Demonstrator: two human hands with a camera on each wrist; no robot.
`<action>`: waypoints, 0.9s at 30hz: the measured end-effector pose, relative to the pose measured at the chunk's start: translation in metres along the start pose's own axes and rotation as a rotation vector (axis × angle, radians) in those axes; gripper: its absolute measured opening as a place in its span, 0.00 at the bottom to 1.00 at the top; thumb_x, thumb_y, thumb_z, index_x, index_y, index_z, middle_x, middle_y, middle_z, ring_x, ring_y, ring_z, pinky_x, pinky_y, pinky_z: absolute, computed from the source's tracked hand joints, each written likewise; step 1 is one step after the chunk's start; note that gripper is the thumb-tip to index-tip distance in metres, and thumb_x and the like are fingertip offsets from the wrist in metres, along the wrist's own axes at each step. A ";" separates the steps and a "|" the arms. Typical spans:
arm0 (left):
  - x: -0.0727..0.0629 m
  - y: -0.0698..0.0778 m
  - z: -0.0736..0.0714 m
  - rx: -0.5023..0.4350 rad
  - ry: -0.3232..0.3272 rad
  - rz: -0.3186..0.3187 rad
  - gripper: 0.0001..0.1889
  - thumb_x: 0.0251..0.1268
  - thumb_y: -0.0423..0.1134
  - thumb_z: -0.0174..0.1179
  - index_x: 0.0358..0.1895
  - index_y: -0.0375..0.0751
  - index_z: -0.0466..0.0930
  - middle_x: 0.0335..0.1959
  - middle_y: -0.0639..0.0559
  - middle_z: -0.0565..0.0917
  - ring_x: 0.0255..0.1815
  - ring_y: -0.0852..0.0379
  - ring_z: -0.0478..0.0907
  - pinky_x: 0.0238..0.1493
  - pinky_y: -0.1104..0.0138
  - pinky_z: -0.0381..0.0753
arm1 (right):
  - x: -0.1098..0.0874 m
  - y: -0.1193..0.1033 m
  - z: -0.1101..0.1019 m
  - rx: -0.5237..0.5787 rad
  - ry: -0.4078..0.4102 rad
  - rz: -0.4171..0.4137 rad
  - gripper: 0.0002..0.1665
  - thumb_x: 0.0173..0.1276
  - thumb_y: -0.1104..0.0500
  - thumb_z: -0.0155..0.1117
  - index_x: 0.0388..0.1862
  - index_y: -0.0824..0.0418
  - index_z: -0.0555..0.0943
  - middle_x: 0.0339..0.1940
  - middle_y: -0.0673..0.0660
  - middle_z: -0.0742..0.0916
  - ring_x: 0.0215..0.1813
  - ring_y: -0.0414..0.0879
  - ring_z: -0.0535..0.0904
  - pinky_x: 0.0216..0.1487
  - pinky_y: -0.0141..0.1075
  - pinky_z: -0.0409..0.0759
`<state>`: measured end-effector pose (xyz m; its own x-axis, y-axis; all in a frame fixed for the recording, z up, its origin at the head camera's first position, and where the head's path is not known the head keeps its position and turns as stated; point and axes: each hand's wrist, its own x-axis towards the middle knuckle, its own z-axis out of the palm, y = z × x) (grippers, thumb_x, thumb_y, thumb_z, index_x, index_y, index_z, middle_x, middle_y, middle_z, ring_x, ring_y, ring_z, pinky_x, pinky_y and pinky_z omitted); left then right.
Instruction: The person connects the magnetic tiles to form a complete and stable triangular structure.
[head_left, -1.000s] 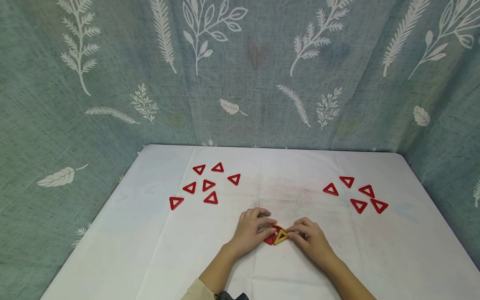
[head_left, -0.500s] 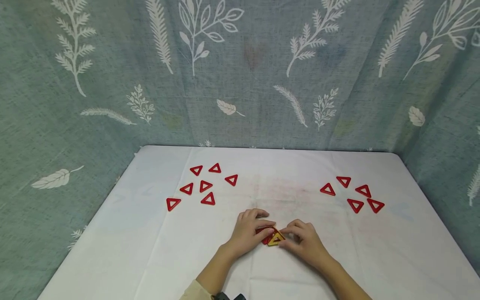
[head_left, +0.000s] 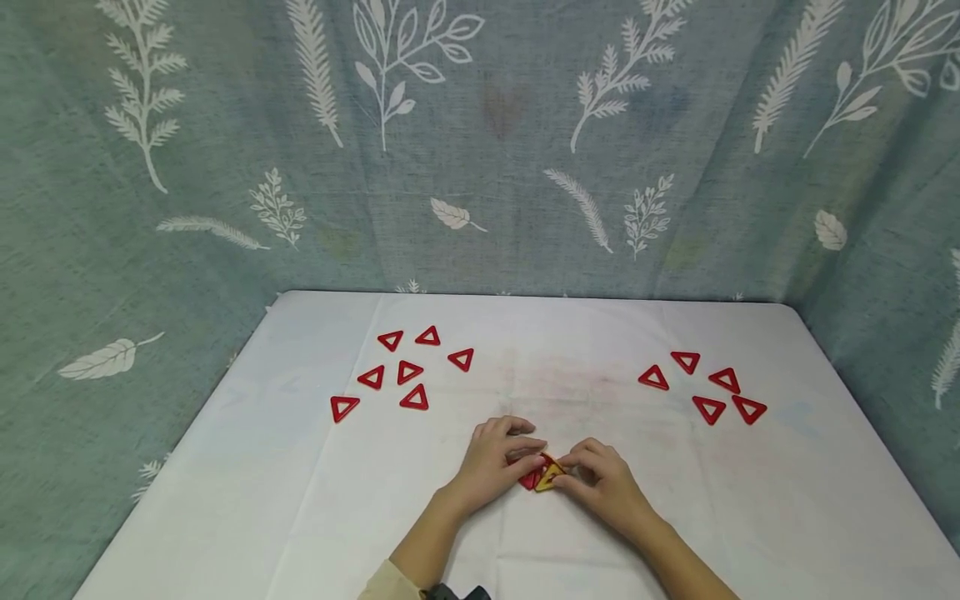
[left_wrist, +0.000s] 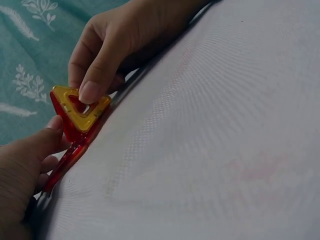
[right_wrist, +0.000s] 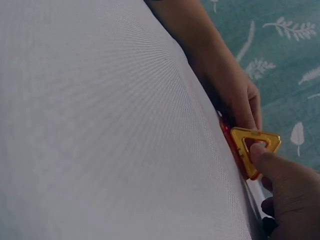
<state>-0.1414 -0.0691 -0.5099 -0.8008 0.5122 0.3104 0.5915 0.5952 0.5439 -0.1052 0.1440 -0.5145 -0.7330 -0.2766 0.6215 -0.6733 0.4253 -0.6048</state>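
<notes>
Near the front of the white table, both hands meet at a small cluster of magnetic triangle tiles. My right hand (head_left: 611, 487) pinches a translucent yellow triangle tile (left_wrist: 70, 111), its thumb across the tile's open centre in the left wrist view. The yellow tile stands tilted against red triangle tiles (left_wrist: 75, 156). My left hand (head_left: 486, 465) holds the red tiles from the other side, thumb at their edge. In the right wrist view the yellow tile (right_wrist: 256, 134) covers most of the red ones. How many red tiles are joined is partly hidden by the fingers.
Several red triangle tiles (head_left: 408, 372) lie flat and apart at the back left of the white table (head_left: 570, 358). A second scattered group of red triangle tiles (head_left: 708, 409) lies at the back right. A leaf-patterned curtain (head_left: 480, 167) hangs behind and beside the table.
The yellow tile has tilted over and shifted slightly against the red tiles as my right hand turned it. My left hand has kept its hold. The camera view has drifted slightly.
</notes>
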 end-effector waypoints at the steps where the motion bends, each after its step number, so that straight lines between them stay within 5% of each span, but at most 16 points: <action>1: 0.000 -0.001 0.000 -0.004 0.004 0.005 0.14 0.62 0.52 0.60 0.47 0.54 0.85 0.53 0.57 0.76 0.55 0.56 0.69 0.57 0.54 0.63 | -0.001 0.000 -0.001 -0.001 -0.002 0.014 0.16 0.43 0.62 0.78 0.32 0.53 0.84 0.29 0.45 0.80 0.27 0.36 0.67 0.31 0.23 0.64; 6: 0.002 -0.003 -0.004 -0.022 -0.015 0.021 0.21 0.50 0.53 0.69 0.48 0.49 0.85 0.53 0.56 0.76 0.54 0.56 0.69 0.56 0.56 0.64 | -0.003 0.001 -0.005 0.027 -0.025 0.093 0.14 0.45 0.63 0.77 0.33 0.54 0.84 0.31 0.44 0.80 0.28 0.36 0.68 0.29 0.23 0.66; 12: 0.000 -0.008 -0.011 -0.059 -0.054 0.023 0.29 0.39 0.52 0.75 0.50 0.45 0.84 0.52 0.57 0.78 0.55 0.57 0.70 0.58 0.59 0.65 | -0.003 0.003 -0.006 0.013 -0.004 0.091 0.14 0.46 0.65 0.77 0.33 0.56 0.84 0.30 0.46 0.79 0.28 0.35 0.67 0.27 0.22 0.66; 27: -0.004 -0.015 -0.015 -0.082 0.023 -0.047 0.11 0.42 0.48 0.75 0.31 0.52 0.88 0.43 0.61 0.80 0.48 0.61 0.72 0.53 0.60 0.67 | -0.004 0.005 -0.009 -0.121 0.007 0.100 0.14 0.43 0.62 0.79 0.31 0.55 0.86 0.28 0.41 0.79 0.28 0.32 0.65 0.30 0.24 0.64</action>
<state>-0.1487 -0.0891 -0.5079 -0.8302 0.4698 0.3001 0.5440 0.5654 0.6200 -0.1044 0.1551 -0.5158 -0.7949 -0.2213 0.5649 -0.5798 0.5515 -0.5998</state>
